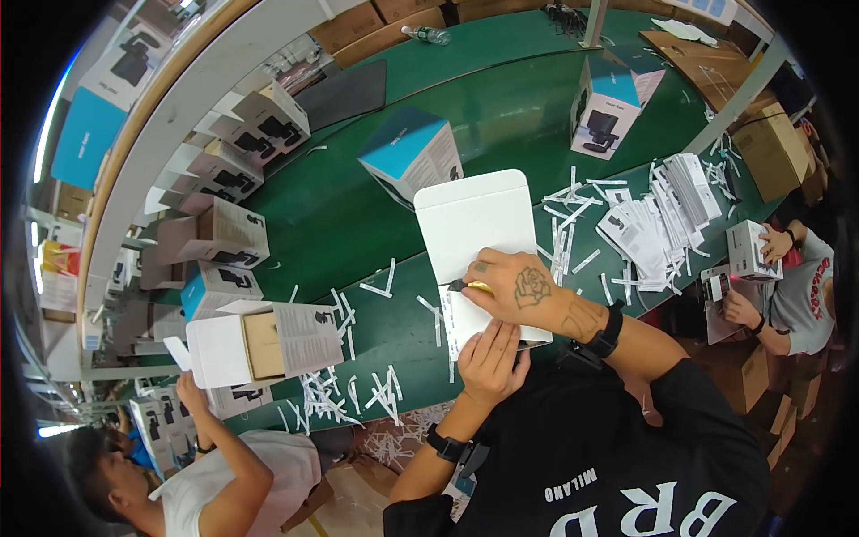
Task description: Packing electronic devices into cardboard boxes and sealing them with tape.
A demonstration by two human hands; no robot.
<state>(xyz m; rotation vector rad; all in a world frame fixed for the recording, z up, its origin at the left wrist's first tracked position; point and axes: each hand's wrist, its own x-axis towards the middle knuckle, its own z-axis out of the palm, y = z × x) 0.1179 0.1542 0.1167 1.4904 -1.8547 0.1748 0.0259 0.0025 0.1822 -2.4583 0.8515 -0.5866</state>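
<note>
A small yellow tool is gripped in the right hand — fingers closed around it. The left hand is pressed flat, fingers together, on the white flat box, which lies on the green table — paper strips are scattered nearby.

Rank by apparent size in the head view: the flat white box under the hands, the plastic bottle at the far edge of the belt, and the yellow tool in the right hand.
1. flat white box
2. plastic bottle, far off, so it looks smaller than it is
3. yellow tool, mostly hidden by the right hand, so unsure against the bottle
</note>
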